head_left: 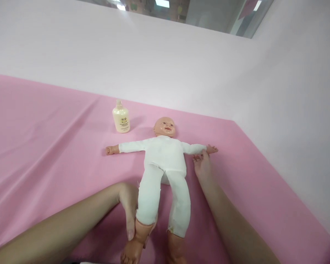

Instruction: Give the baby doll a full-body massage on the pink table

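A baby doll (pixel 165 157) in a white bodysuit lies face up on a pink sheet (pixel 44 146), arms spread wide and feet toward me. My left hand (pixel 129 209) is wrapped round the doll's lower leg just above its foot, thumb on top. My right hand (pixel 202 167) lies flat on the sheet with fingers stretched out, its fingertips touching the doll's sleeve near the wrist.
A small cream lotion bottle (pixel 121 117) stands upright on the sheet, just beyond the doll's head and to the left. A pale wall (pixel 181 66) rises behind the sheet and runs along the right side.
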`<state>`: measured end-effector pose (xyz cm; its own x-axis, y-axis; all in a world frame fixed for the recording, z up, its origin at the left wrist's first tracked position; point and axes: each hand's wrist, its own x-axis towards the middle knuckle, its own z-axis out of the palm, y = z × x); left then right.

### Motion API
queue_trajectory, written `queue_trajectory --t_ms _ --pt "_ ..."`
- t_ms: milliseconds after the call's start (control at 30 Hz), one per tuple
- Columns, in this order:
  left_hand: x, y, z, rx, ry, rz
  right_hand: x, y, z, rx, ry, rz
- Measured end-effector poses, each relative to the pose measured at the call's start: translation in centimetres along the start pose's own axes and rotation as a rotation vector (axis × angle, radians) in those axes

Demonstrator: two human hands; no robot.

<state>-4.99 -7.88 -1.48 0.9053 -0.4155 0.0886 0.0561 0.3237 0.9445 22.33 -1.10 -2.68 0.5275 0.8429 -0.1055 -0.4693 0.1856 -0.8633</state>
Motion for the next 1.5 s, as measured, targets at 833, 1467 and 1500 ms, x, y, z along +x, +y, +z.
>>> queue_trajectory --t_ms 833,1467,1500 --pt "-2.2 0.2 -0.9 -0.592 0.889 0.517 -5.7 0.2 1.6 -0.875 -0.666 -0.858" --pt "-2.5 -1.0 -1.1 -0.435 0.748 0.482 -5.6 0.5 1.5 -0.879 -0.646 -0.857" --pt "-2.6 -1.1 -0.9 -0.402 0.708 0.471 -5.5 0.5 1.4 -0.866 -0.621 -0.854"
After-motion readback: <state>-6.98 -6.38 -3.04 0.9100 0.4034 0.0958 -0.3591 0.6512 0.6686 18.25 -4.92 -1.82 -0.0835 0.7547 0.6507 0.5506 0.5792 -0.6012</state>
